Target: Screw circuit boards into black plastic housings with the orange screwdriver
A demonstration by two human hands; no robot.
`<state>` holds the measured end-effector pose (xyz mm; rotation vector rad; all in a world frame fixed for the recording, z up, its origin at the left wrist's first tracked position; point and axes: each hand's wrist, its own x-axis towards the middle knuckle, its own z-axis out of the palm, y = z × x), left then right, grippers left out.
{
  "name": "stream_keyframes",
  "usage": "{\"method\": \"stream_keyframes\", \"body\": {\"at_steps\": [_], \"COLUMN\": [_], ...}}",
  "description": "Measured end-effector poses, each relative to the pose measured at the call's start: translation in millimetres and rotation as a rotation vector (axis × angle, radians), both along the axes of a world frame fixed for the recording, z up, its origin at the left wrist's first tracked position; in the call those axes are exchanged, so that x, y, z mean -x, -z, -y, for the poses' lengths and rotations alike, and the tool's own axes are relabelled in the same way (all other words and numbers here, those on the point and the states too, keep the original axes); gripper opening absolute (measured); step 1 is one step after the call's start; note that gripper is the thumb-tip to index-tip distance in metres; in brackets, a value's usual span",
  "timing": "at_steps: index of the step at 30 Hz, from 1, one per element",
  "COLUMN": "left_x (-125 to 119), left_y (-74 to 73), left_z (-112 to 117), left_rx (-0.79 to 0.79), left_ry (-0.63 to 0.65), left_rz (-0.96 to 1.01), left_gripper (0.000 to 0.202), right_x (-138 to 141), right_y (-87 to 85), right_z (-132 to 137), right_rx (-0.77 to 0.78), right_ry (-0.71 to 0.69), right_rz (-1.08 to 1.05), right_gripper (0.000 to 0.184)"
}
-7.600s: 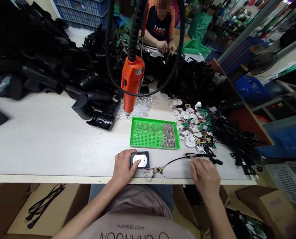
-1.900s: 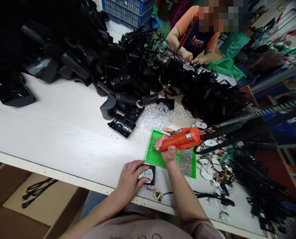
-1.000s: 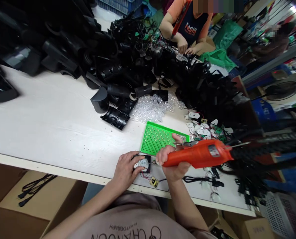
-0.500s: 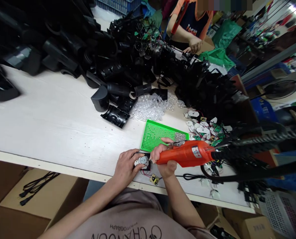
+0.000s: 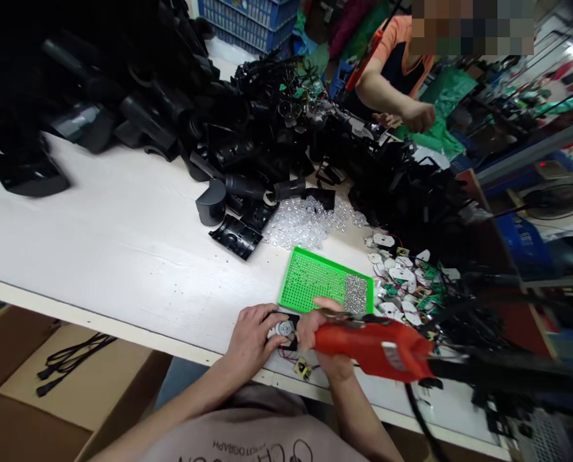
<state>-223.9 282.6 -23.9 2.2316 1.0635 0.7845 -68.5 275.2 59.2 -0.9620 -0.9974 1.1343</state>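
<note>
Near the table's front edge, my left hand [image 5: 253, 337] grips a small round silver motor [image 5: 283, 329] between thumb and fingers. The motor rests on a black part [image 5: 292, 318], partly hidden by my hands. Wires run from there to a small yellow circuit board [image 5: 302, 369]. My right hand [image 5: 325, 333] is wrapped round an orange electric screwdriver [image 5: 373, 346], held nearly level with its front end toward the motor. My fingers hide the screwdriver's tip. Just beyond my hands lies a green perforated tray [image 5: 310, 280], with small silver screws [image 5: 356, 292] heaped at its right end.
Clear plastic pieces [image 5: 298, 222] lie behind the tray. Black housings [image 5: 235, 236] pile up across the back and left. White plates with circuit boards [image 5: 406, 279] spread to the right. A co-worker's hand [image 5: 418, 117] is across the table. A cardboard box [image 5: 59, 378] stands below left.
The view has shifted, so the table appears lower and further right. The screwdriver's rear now tilts lower and looks blurred. The co-worker's hand has risen and moved right. My left hand keeps the motor.
</note>
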Motion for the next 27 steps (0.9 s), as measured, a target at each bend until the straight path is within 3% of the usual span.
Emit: {"method": "stream_keyframes", "body": {"at_steps": [4, 7, 9, 13, 21, 24, 27], "left_x": [4.5, 12.2, 16.5, 18.6, 16.5, 15.3, 13.8], "left_y": [-1.8, -3.7, -5.3, -9.3, -14.3, -14.3, -15.6], "left_z": [3.3, 6.7, 8.0, 8.1, 7.2, 6.9, 6.9], "left_rx": [-0.032, 0.018, 0.067, 0.113, 0.109, 0.138, 0.172], "left_ry": [-0.05, -0.127, -0.121, -0.089, -0.082, -0.087, -0.09], "left_rz": [0.001, -0.027, -0.055, -0.093, -0.085, -0.1, -0.118], "left_gripper": [0.04, 0.062, 0.06, 0.046, 0.047, 0.047, 0.049], "right_x": [-12.2, -20.4, -23.3, -24.2, -23.0, -20.7, -13.2], "right_y": [-12.2, 1.6, 15.0, 31.5, 43.0, 30.7, -1.0], "right_z": [-40.7, -74.8, -88.1, -93.7, -93.4, -93.1, -84.0], "right_rx": [-0.226, -0.23, -0.182, -0.124, -0.152, -0.155, -0.188], "right_ry": [0.128, 0.138, 0.129, 0.124, 0.058, 0.105, 0.217], "right_rz": [-0.063, -0.051, -0.025, 0.006, 0.01, 0.021, -0.009], "right_gripper": [0.057, 0.053, 0.057, 0.063, 0.054, 0.057, 0.059]}}
